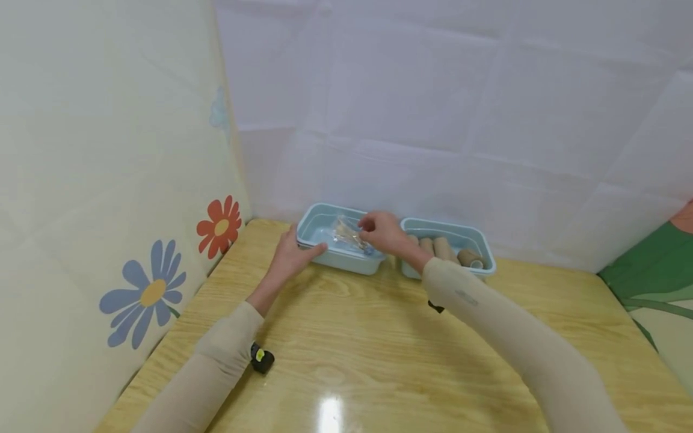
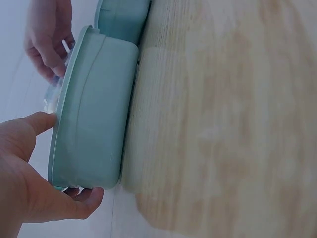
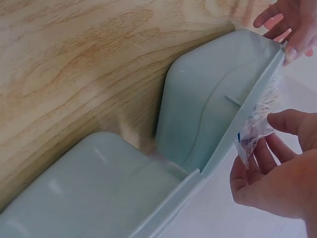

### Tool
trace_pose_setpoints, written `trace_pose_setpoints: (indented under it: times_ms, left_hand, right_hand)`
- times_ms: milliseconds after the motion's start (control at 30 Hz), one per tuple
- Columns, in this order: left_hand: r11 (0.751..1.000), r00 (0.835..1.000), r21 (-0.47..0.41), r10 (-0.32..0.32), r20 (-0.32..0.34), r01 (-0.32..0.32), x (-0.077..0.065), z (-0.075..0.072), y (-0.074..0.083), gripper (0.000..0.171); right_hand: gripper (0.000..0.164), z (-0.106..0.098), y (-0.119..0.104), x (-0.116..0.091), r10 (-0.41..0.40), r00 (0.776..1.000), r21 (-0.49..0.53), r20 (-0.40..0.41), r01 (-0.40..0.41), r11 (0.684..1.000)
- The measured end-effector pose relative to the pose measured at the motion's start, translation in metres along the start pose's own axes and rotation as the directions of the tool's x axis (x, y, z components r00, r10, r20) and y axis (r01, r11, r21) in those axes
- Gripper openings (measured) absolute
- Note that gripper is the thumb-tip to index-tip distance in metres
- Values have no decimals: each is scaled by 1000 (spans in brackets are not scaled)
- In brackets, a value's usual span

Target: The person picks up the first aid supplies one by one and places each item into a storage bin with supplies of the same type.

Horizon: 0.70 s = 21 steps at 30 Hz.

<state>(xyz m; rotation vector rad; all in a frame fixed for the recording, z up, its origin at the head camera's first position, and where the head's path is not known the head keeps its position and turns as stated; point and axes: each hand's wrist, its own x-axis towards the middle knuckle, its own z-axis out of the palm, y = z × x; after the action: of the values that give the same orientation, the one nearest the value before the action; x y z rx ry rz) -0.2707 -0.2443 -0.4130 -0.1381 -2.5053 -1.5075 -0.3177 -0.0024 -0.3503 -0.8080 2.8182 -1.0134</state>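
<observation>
The left light blue plastic bin stands against the back wall. My left hand holds its left end, with the thumb on the front rim and the fingers round the end wall. A clear plastic bag of thin pale sticks, with a blue patch near one end, shows at that bin's opening. My right hand reaches over the bin's right side. In the right wrist view its thumb and fingers are round the end of the bag, at the rim.
A second light blue bin stands just to the right, its side close to the first. Several brown cardboard tubes lie in it. Both bins sit at the back of a wood-grain table, with a white sheet behind.
</observation>
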Motion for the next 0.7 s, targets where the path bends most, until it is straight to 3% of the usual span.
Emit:
trace_pose_setpoints:
  times_ms: [167,300,400,567,700]
  left_hand:
    - [1000,1000,-14,28,-1,-28,2,3,0,80]
    - [998,999,-44,36,-13,-37,2,5,-1,78]
    - [999,1000,-39,4,-25,-5,-2,4,-5,80]
    - [995,996,70,-69,-52,73,-20,-3,-18,87]
    - [976,994,195,-84,-71,97,-27,-9,-17,94]
  right_hand:
    - [29,3,0,4,-9,1000,-46,15,10,999]
    - [33,8,2,4,-1,1000,-8,-5,1,1000]
    - [32,12,0,0,-16,1000,33,-14,16,999]
    - [33,15,-7,-17,-41,999,108,19,38,993]
    - [36,-4,-10,-39,-45,999,141,-4,45,989]
